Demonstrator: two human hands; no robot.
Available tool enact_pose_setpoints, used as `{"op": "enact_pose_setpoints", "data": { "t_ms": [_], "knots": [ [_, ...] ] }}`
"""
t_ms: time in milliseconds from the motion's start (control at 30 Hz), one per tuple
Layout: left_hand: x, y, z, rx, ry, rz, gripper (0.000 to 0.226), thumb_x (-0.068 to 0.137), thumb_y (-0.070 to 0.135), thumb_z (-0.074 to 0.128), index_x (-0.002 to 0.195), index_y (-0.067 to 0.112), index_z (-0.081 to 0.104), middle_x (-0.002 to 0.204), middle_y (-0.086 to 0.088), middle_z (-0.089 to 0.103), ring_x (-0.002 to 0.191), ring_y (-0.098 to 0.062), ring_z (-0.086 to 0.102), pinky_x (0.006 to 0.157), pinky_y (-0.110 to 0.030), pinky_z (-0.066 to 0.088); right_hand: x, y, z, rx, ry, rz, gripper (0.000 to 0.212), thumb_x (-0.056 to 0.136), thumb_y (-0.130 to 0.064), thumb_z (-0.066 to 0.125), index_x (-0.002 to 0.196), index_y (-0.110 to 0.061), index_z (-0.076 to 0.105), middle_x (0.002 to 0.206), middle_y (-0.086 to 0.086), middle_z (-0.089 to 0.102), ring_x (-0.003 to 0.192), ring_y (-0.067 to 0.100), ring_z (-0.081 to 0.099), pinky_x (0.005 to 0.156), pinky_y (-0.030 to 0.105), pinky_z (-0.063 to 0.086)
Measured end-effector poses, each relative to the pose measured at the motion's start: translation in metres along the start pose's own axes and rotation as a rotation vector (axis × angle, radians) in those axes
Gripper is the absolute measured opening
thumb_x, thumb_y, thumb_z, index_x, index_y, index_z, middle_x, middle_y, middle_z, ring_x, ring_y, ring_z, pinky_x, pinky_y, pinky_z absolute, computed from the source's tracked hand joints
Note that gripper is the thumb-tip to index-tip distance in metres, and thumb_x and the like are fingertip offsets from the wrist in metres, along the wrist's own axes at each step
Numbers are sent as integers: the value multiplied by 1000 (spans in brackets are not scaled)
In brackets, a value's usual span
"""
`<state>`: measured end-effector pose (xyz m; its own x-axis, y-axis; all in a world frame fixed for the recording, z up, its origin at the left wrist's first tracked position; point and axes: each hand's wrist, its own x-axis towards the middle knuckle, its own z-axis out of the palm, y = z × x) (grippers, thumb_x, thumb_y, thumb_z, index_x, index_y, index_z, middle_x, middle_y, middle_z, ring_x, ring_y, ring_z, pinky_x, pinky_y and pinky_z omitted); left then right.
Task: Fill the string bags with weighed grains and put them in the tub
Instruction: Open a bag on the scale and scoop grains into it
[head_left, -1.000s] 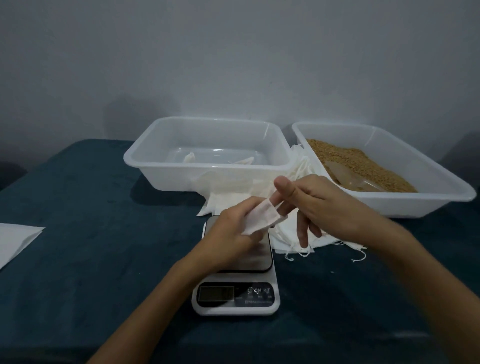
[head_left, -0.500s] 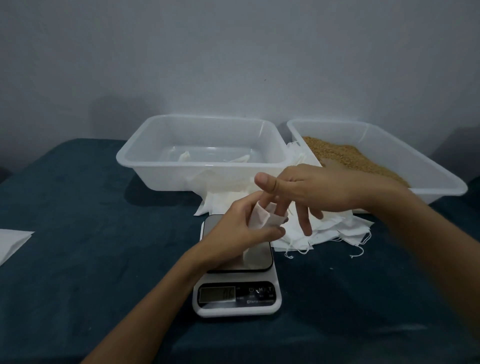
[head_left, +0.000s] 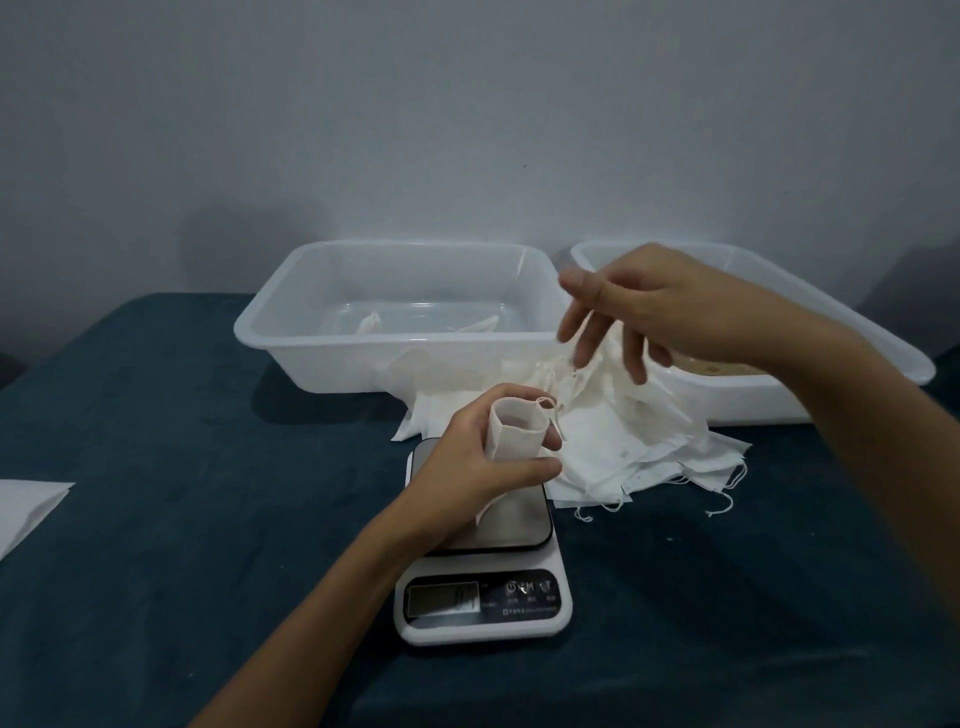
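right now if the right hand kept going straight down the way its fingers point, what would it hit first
Most likely the pile of empty string bags, which lies right under the right hand and its downward-pointing fingers. Depth is hard to judge, so how far above the pile it hangs is unclear.

White string bag (head_left: 515, 429), white tubs (head_left: 395, 340), tan grains (head_left: 717, 368), dark teal tablecloth (head_left: 156, 415).

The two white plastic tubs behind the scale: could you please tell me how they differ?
The left tub holds a couple of small white bags; the right tub holds brown grain. The left tub is in full view; the right hand partly hides the right one. Both are translucent white.
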<state>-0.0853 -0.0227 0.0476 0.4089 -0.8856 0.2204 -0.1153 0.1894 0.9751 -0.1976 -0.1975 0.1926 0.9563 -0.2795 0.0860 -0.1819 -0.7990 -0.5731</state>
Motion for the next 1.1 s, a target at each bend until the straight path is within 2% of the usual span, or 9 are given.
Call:
{"op": "enact_pose_setpoints", "data": {
  "t_ms": [100,167,200,300,367,533,800,933,1100],
  "knots": [
    [0,-1,-1,-21,11,5,39,85,-7,78,118,8,63,104,-18,72,96,-19,68,90,-38,57,5,62,-18,-106,295,64,27,97,-45,60,85,-25,73,74,-6,76,47,14,66,43,21,51],
    [2,-1,-2,-52,13,7,40,84,-3,80,118,8,64,103,-16,72,96,-21,68,90,-43,57,14,117,-32,-181,473,226,12,95,-31,68,89,-22,71,84,1,77,59,14,68,56,28,58],
    [2,-1,-3,-67,15,9,40,83,0,80,118,9,64,103,-15,72,96,-22,67,89,-43,57,19,142,-37,-251,468,341,13,94,-29,70,100,-18,72,98,7,76,74,17,69,70,33,58],
    [3,-1,-7,-89,34,14,42,81,5,81,119,13,65,101,-12,72,95,-23,68,88,-37,57,28,195,-35,-426,171,627,61,91,-36,74,139,-5,54,136,16,60,119,32,59,98,39,46],
    [3,-2,-10,-92,62,23,42,80,6,82,118,16,66,100,-9,73,95,-23,69,88,-36,57,33,211,-27,-477,73,683,70,90,-37,75,145,-7,45,139,15,57,120,32,55,93,37,44],
    [5,-4,-14,-86,83,32,40,79,9,83,115,19,68,99,-8,73,94,-21,70,83,-29,58,42,225,-22,-609,87,724,21,88,-19,69,103,-9,58,99,4,60,74,16,50,67,31,39],
    [6,-5,-17,-75,90,46,44,75,23,87,115,21,68,100,-8,73,98,-24,70,84,-29,58,34,234,-30,-759,227,686,11,86,-5,65,90,-11,57,102,13,65,82,25,57,69,34,47],
    [6,-6,-17,-67,93,46,45,75,25,87,116,23,68,100,-8,72,97,-23,70,84,-30,58,31,239,-37,-866,241,649,24,87,-8,68,110,-10,61,110,13,64,101,30,62,84,39,53],
    [6,-6,-15,-80,88,39,41,77,18,86,114,22,69,99,-8,72,96,-22,70,83,-28,58,32,241,-35,-677,173,547,37,82,-9,79,117,-10,68,118,11,68,108,29,61,87,36,49]
  ]
}}
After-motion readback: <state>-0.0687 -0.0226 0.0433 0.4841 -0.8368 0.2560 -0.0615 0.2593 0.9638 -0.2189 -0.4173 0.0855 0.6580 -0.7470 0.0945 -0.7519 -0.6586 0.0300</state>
